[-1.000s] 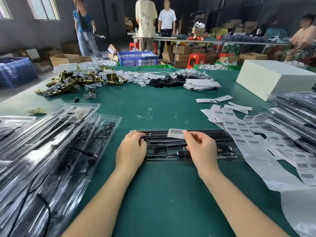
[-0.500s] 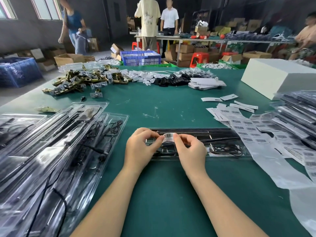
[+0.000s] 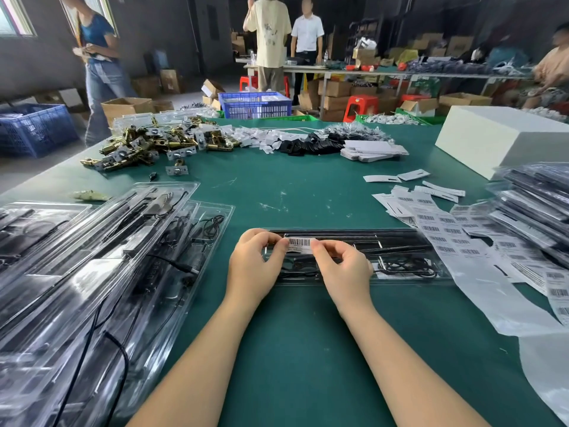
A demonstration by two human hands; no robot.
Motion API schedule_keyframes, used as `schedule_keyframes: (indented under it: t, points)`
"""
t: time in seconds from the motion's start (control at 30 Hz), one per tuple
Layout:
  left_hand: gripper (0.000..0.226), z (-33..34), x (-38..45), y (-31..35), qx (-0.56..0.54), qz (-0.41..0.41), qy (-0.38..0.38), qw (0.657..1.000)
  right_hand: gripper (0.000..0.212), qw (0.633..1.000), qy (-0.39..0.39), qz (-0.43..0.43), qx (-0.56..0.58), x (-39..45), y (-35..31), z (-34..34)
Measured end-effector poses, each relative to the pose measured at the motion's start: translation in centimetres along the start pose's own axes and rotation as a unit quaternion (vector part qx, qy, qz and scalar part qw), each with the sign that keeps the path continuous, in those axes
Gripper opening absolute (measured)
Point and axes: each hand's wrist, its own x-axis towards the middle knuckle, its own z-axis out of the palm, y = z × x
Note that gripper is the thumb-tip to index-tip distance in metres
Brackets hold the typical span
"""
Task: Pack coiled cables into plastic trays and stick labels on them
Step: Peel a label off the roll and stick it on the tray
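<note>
Right in front of the person, a clear plastic tray (image 3: 400,257) lies lengthwise on the green table (image 3: 292,349), with a black coiled cable (image 3: 406,266) in its right-hand section. Both hands meet over the tray's left half. The left hand (image 3: 252,263) pinches the left end of a white barcode label (image 3: 300,244) between thumb and forefinger, and the right hand (image 3: 345,269) pinches the right end the same way, so the label is stretched flat between them, just above or against the tray lid; whether it touches the plastic cannot be told. The other fingers of both hands are curled in.

Just right of the tray, and partly over its end, lie sheets of barcode labels (image 3: 446,238) and peeled backing paper (image 3: 492,300). Beyond them sits a stack of packed trays (image 3: 532,208). More packed trays (image 3: 92,272) are piled to the left, well apart from the hands.
</note>
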Motion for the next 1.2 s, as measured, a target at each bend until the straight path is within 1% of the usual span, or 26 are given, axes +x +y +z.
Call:
schedule_keyframes:
  t: [0.1,0.2,0.27,0.37,0.47,0.67,0.9,0.97,1.03,1.07,1.1,1.13,1.17,1.2]
  points:
    - [0.013,-0.1,0.0,0.0,0.016,-0.020,-0.016,1.000,0.023,0.999,0.005,-0.014,-0.049,0.2,0.2,0.2]
    - [0.017,-0.4,0.0,-0.1,0.043,-0.053,-0.028,0.997,0.025,0.995,0.002,-0.029,-0.099,0.3,0.5,0.6]
    - [0.017,-0.5,0.1,-0.2,0.041,-0.083,-0.031,0.995,0.027,0.992,0.001,-0.033,-0.124,0.4,0.6,0.7]
    - [0.018,-0.8,0.1,-0.2,0.047,-0.126,-0.039,0.990,0.027,0.984,0.002,-0.045,-0.170,0.5,0.6,0.8]
    - [0.020,-0.9,-0.1,-0.1,0.079,-0.141,-0.036,0.986,0.025,0.976,0.007,-0.055,-0.210,0.4,0.7,0.9]
    - [0.019,-1.2,-0.2,0.1,0.122,-0.130,-0.025,0.984,0.021,0.972,0.000,-0.059,-0.226,0.1,0.5,0.9]
    - [0.015,-1.3,-0.3,0.5,0.159,-0.084,-0.033,0.983,0.018,0.966,0.000,-0.075,-0.247,0.0,0.3,1.1]
    - [0.012,-1.5,-0.3,0.6,0.162,-0.079,-0.037,0.983,0.019,0.963,0.006,-0.067,-0.260,0.0,0.2,1.1]
    - [0.010,-1.6,-0.3,0.4,0.178,-0.074,-0.029,0.981,0.017,0.968,0.018,-0.057,-0.242,0.1,0.1,0.8]
    - [0.010,-1.7,-0.3,0.3,0.185,-0.067,-0.020,0.980,0.012,0.972,0.025,-0.064,-0.226,0.1,0.2,0.6]
    - [0.011,-1.7,-0.3,0.3,0.185,-0.059,-0.010,0.981,0.015,0.972,0.026,-0.083,-0.218,0.0,0.2,0.5]
    - [0.011,-1.7,-0.3,0.3,0.179,-0.048,-0.001,0.983,0.021,0.967,0.012,-0.116,-0.226,-0.2,0.2,0.4]
    - [0.010,-1.6,-0.3,0.4,0.168,-0.037,0.000,0.985,0.024,0.953,-0.021,-0.157,-0.260,-0.5,0.2,0.3]
    - [0.009,-1.5,-0.3,0.5,0.160,-0.030,-0.009,0.987,0.025,0.929,-0.068,-0.194,-0.307,-0.7,0.3,0.2]
